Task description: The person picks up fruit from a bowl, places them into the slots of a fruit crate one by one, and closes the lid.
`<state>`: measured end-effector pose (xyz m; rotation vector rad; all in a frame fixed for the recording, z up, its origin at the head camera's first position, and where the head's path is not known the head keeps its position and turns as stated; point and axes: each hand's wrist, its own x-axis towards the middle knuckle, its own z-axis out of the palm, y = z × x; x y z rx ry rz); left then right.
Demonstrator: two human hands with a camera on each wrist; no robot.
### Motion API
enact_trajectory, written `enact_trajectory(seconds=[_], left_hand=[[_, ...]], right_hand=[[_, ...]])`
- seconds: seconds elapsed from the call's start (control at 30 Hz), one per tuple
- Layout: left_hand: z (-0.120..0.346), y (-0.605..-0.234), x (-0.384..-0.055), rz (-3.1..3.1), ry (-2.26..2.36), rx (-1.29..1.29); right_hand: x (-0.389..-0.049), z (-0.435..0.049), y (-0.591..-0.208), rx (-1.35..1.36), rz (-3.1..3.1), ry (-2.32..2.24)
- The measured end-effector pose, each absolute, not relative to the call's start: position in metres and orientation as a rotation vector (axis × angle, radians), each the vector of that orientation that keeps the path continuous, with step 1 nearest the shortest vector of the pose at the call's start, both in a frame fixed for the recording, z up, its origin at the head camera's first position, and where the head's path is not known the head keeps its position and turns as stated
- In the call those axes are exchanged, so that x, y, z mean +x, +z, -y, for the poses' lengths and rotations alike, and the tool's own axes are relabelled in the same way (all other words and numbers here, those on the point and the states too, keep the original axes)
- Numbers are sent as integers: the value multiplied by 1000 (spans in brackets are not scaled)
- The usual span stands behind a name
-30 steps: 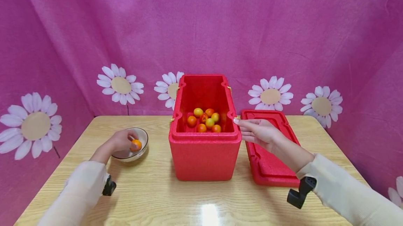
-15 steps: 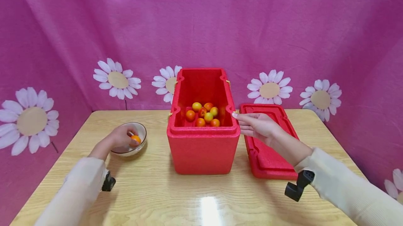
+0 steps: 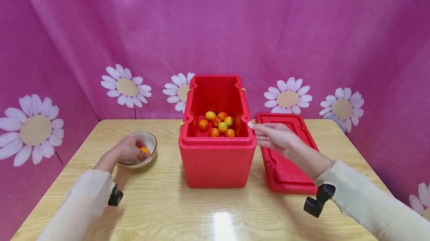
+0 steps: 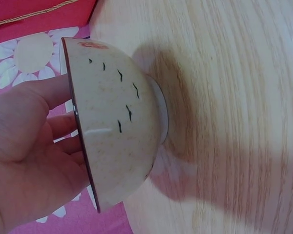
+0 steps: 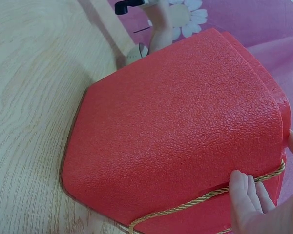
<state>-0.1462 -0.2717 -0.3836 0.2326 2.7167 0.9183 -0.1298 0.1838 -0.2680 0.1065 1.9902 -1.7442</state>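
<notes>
Inside a pale bowl (image 3: pixel 152 141) with a dark rim, at the left in the head view, my left hand (image 3: pixel 127 149) grips a small round orange fruit (image 3: pixel 144 151). The left wrist view shows the bowl's speckled outside (image 4: pixel 117 131), with the fingers reaching in over its rim and the fruit hidden. Mid-table stands a tall red box (image 3: pixel 218 164), lidless, with several red and yellow tomatoes (image 3: pixel 214 132) on its floor. My right hand (image 3: pixel 277 135) holds the box's right wall, thumb on the rim and fingers along the outside, by a gold cord (image 5: pixel 200 199).
The red lid (image 3: pixel 293 170) lies on the wooden table (image 3: pixel 161 211) to the right of the box, under my right forearm. A pink curtain (image 3: pixel 215 24) with white daisies hangs behind the table and along both sides.
My left fingers now cover slightly more of the orange fruit, still inside the bowl. The right hand stays on the box wall. The head view has shifted a little.
</notes>
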Motion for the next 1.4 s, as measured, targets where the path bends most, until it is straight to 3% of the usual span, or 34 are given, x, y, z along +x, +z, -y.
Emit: enact_trajectory(seconds=[1.4], left_hand=[[246,-292,-130,-2582,775,144]], right_hand=[[-129,-182,-268,81,-1984,-1764]])
